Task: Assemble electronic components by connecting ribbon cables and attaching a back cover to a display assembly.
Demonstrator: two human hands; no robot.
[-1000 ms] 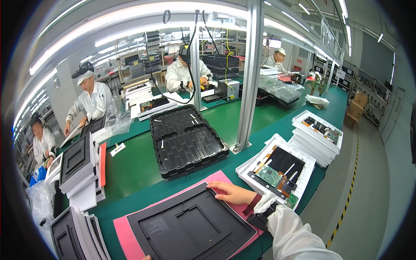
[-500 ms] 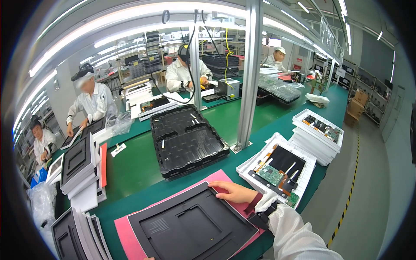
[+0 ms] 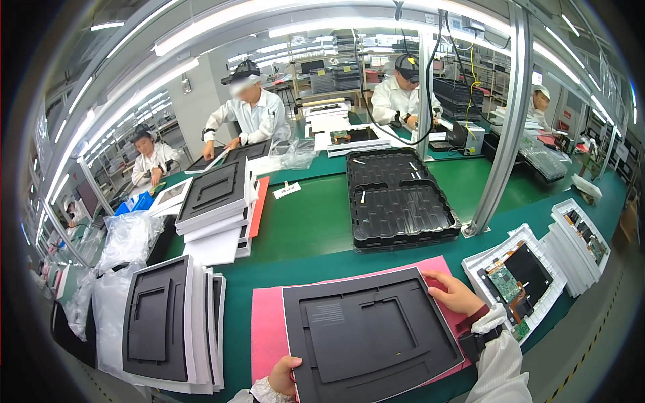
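A black rectangular panel (image 3: 368, 329) with a raised inner frame and a pale edge lies over a pink mat (image 3: 269, 316) in front of me. My left hand (image 3: 285, 375) grips its lower left corner, thumb on top and most fingers hidden beneath. At the panel's upper right corner, my right hand (image 3: 451, 294) holds the edge with its fingers closed round it. Right of that hand sits a white tray (image 3: 478, 270) carrying a green circuit board (image 3: 504, 279), a black sheet and orange flat cables.
Similar panels are stacked at left (image 3: 158, 322) and farther back (image 3: 213, 191). A black moulded tray (image 3: 403, 208) rests beyond the mat, beside a metal post (image 3: 504, 134). More white trays (image 3: 571, 252) are piled at right. Co-workers (image 3: 252, 114) sit across the bench.
My view has swung left, so the scene sits farther right. My left hand has come into sight, gripping the panel's lower left corner. My right hand stays at the upper right corner.
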